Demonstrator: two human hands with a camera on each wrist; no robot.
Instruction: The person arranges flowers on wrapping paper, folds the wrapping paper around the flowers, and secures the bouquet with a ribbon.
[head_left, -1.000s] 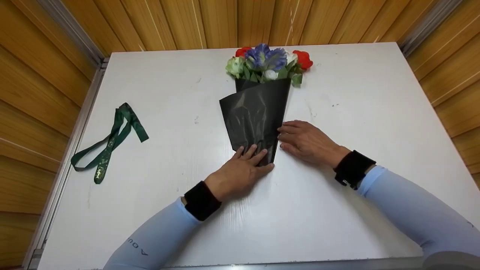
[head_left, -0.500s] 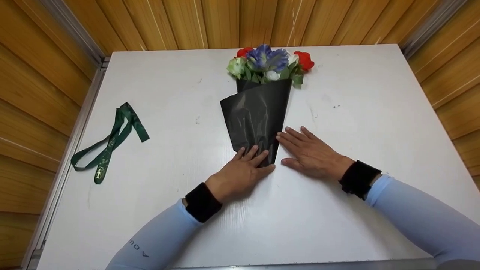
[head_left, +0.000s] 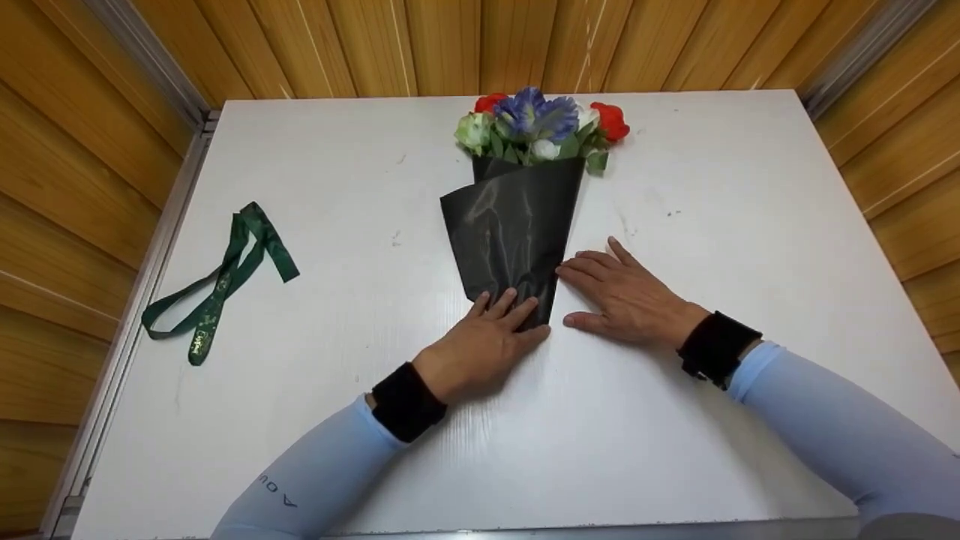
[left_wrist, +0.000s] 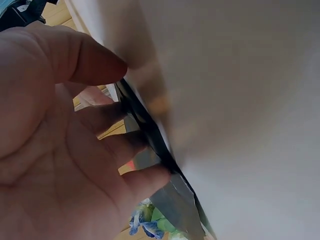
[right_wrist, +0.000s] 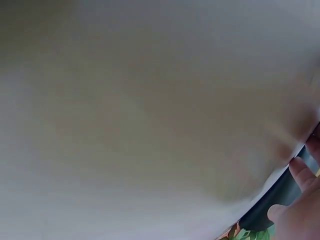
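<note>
A bouquet of blue, red, white and pale green flowers (head_left: 536, 120) lies on the white table, its blooms toward the far edge. Black wrapping paper (head_left: 517, 225) folds round its stems and narrows toward me. My left hand (head_left: 472, 349) presses the narrow lower end with spread fingers; the left wrist view shows the fingertips (left_wrist: 150, 175) against the dark paper. To the right, my right hand (head_left: 626, 300) lies flat with its fingertips at the paper's right edge and its thumb apart from it. The paper hides the stems.
A dark green ribbon (head_left: 225, 277) with gold print lies loosely looped on the left of the white table (head_left: 360, 450). Wood-patterned panels (head_left: 442, 49) stand behind the table and along both sides, with metal rails at the corners.
My right hand has shifted slightly toward me and right, its fingers spreading and its thumb leaving the paper's edge. My left hand and the bouquet stay in place.
</note>
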